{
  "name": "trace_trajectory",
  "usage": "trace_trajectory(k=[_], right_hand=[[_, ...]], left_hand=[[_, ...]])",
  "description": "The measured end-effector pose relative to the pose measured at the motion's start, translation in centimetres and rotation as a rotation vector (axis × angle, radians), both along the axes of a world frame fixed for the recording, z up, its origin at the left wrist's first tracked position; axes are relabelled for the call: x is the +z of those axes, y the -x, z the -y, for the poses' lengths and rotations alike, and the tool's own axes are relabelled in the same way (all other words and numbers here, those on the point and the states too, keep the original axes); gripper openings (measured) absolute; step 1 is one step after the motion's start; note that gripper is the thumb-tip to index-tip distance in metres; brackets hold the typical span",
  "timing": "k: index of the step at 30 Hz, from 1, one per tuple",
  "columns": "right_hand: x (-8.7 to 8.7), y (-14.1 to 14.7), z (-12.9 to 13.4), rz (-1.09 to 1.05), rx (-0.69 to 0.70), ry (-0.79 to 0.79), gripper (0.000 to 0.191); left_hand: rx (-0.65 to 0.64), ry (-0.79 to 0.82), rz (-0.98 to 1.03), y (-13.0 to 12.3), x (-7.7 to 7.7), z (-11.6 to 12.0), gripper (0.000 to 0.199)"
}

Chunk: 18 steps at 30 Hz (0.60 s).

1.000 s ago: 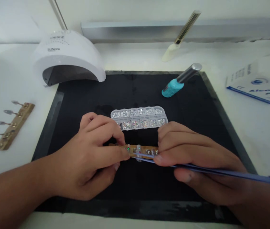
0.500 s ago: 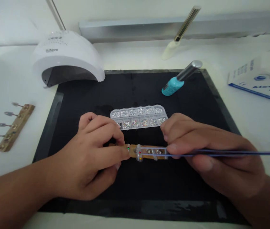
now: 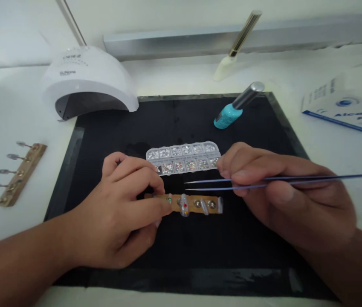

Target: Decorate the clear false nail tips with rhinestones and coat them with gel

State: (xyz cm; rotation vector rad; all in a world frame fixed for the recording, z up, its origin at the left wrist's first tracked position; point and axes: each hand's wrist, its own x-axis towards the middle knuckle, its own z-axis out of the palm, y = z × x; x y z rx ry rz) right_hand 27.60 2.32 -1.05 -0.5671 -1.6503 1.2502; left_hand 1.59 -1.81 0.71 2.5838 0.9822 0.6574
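Note:
My left hand (image 3: 126,209) grips the left end of a small wooden strip (image 3: 193,204) between fingers and thumb. Silvery nail tips sit on the strip; one nail tip (image 3: 184,208) carries red and orange gems, and a green gem shows beside my fingers. In my right hand (image 3: 283,196) are thin purple tweezers (image 3: 219,184), their two points apart, just above the strip and touching nothing. Behind the strip lies a clear gem case (image 3: 183,158) with several compartments of small stones; my right fingertips are at its right end.
A white lamp (image 3: 91,81) stands at the back left. A turquoise bottle (image 3: 228,116) is on the black mat (image 3: 181,251), a cream bottle (image 3: 224,68) behind it. An alcohol pad box (image 3: 343,106) lies right; a second wooden strip (image 3: 24,179) with nail tips, left.
The tweezers have moved up and away from the gemmed nail tip, farther from me, uncovering the right part of the strip. My left hand keeps its grip. The whole view has shifted slightly.

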Motion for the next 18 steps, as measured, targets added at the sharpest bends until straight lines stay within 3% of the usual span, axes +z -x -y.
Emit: trace_trajectory(k=[10,18], right_hand=[[0.1,0.3,-0.51,-0.09,-0.044,0.079,0.016],[-0.13,0.21,-0.52,-0.098,-0.046,0.126,0.016]], left_hand=[[0.028,0.013,0.137,0.26,0.2,0.09,0.022],[-0.012,0.01,0.117,0.09,0.12,-0.15,0.02]])
